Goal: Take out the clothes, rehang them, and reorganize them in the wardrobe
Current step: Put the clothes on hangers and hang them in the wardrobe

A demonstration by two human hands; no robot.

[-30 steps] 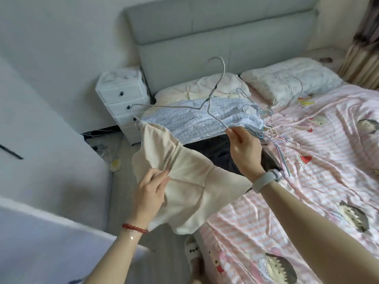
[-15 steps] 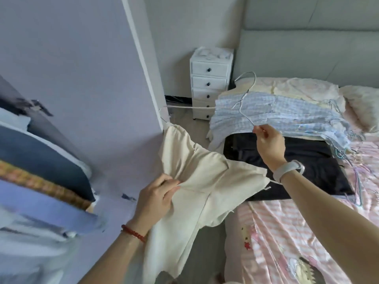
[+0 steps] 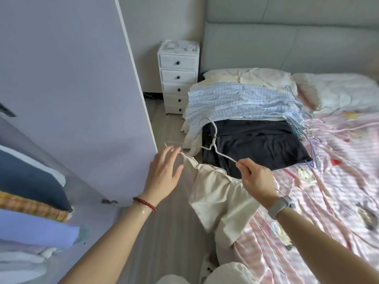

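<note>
Between the open wardrobe door (image 3: 86,95) and the pink striped bed sheet (image 3: 332,181), a cream fabric garment (image 3: 221,193) is hanging on a thin white wire hanger (image 3: 215,148). The right hand (image 3: 256,179), wearing a grey wristband, is pinching the hanger's right arm between thumb and fingertips. The left hand (image 3: 164,177), wearing a red bead bracelet, is spreading its fingers, relaxed and gripping nothing, just beside the garment's left shoulder. Behind them, a black folded garment (image 3: 258,144) and a blue checked garment (image 3: 242,103) are lying on the bed, near a white drawer cabinet (image 3: 178,76).
</note>
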